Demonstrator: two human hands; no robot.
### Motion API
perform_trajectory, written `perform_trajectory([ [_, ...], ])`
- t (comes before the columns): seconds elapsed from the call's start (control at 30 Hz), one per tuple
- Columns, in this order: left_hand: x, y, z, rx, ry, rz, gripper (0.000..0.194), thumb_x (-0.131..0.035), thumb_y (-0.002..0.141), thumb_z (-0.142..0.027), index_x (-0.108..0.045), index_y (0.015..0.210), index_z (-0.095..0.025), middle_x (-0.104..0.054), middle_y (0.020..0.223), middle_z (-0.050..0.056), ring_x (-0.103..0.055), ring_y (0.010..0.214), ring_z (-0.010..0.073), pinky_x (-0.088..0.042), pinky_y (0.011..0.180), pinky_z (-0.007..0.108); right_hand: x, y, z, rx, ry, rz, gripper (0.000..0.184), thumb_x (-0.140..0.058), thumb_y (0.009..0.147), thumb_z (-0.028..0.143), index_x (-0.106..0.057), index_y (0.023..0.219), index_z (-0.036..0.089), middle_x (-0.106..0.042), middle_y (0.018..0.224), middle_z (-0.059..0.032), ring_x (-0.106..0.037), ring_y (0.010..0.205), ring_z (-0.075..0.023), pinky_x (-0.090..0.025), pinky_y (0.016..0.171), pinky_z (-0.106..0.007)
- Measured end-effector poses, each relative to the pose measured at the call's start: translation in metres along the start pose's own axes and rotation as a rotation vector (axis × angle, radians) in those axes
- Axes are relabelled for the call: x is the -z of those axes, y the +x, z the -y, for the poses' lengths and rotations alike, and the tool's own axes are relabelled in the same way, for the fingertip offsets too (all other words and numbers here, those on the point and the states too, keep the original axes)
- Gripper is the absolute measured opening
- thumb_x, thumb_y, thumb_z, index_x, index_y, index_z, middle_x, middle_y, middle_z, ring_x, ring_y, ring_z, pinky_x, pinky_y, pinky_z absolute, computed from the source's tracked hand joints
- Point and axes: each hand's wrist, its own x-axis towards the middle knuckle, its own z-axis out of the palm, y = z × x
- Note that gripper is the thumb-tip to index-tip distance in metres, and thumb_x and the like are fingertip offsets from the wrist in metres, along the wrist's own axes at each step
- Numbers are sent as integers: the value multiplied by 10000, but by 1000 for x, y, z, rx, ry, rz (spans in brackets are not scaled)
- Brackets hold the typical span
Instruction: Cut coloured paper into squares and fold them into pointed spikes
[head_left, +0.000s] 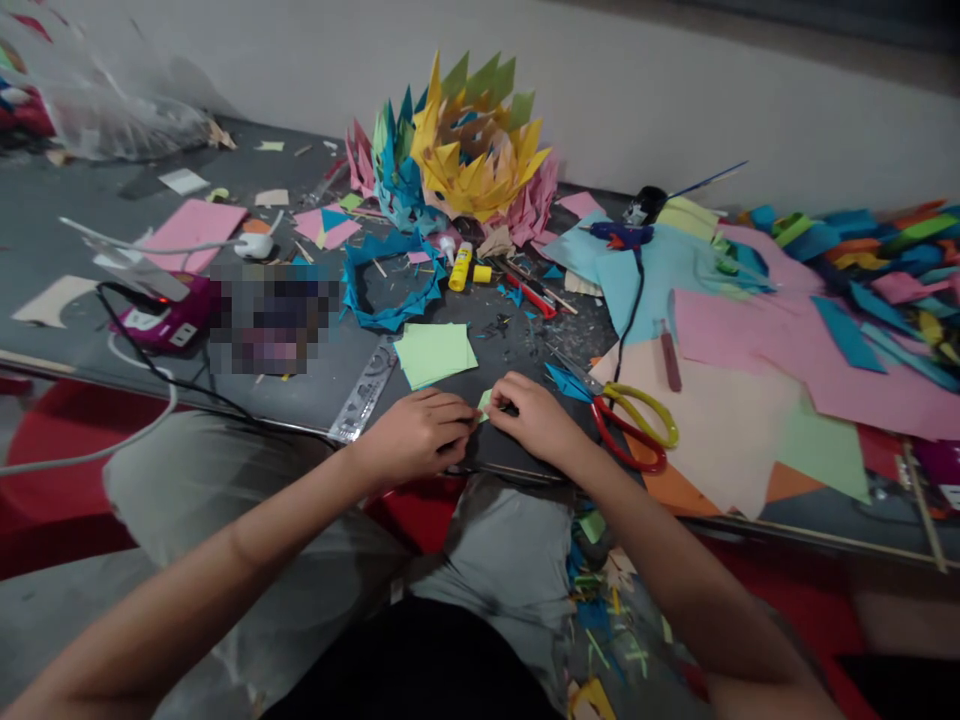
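Near the front edge of the table, a small piece of light green paper (485, 404) sits between my two hands. My right hand (534, 415) pinches it with thumb and finger. My left hand (424, 430) is closed, its fingertips at the paper's left edge. Just beyond lies a stack of light green paper squares (436, 352), with a clear ruler (365, 390) to its left. Right of my right hand are folded blue paper pieces (568, 381) and scissors (637, 425) with red and yellow handles. The small paper is partly covered by my fingers.
Behind are a blue folded-paper ring (393, 318), a yellow glue stick (460, 268) and tall folded-paper crowns (480, 180). A purple power strip (169, 315) with cords stands left. A glue gun (621, 234) and coloured sheets (739, 340) spread over the right.
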Motion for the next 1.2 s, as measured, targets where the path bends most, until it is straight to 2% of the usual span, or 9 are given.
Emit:
perform_trajectory([
  [0.3, -2, -3, -7, 102, -37, 3, 184, -463, 843, -203, -610, 943, -159, -660, 1006, 48, -583, 946, 172, -441, 813, 306, 14, -9, -15, 66, 126, -3, 69, -613, 763, 112, -612, 777, 180, -528, 852, -22, -538, 747, -141, -439, 685, -271],
  [0.57, -1, -4, -8, 97, -27, 42, 299, -467, 852, -254, -560, 1113, -142, -635, 1054, 70, -558, 953, 198, -427, 832, 337, 5, -18, -17, 244, -23, -100, 94, -568, 808, 113, -636, 784, 173, -566, 785, -41, -536, 758, -174, -440, 697, -295],
  [0.8, -1, -4, -8, 108, -41, 70, 293, -457, 860, -257, -586, 1106, -163, -627, 1070, 59, -546, 962, 198, -419, 840, 337, 4, -19, -19, 282, -66, -110, 102, -540, 836, 152, -637, 812, 173, -576, 786, -55, -537, 753, -180, -443, 688, -294],
  [0.9, 0, -4, -8, 116, -60, 75, 295, -456, 863, -266, -587, 1111, -173, -629, 1067, 51, -542, 968, 195, -416, 846, 338, 5, -19, -16, 251, -75, -73, 116, -517, 847, 147, -616, 793, 175, -576, 780, -52, -535, 753, -181, -435, 704, -299],
  [1.0, 1, -3, -8, 136, -79, 78, 283, -457, 866, -265, -593, 1100, -183, -633, 1060, 44, -542, 968, 190, -415, 844, 334, 7, -18, -9, 165, -48, -48, 78, -550, 837, 199, -600, 783, 173, -572, 786, -48, -541, 784, -184, -425, 728, -299],
  [1.2, 1, -3, -7, 134, -92, 58, 303, -448, 870, -259, -578, 1130, -176, -644, 1043, 51, -549, 953, 182, -419, 842, 328, 9, -12, -1, -2, 9, -32, 147, -560, 833, 237, -587, 698, 185, -548, 728, -13, -549, 742, -156, -401, 685, -264],
])
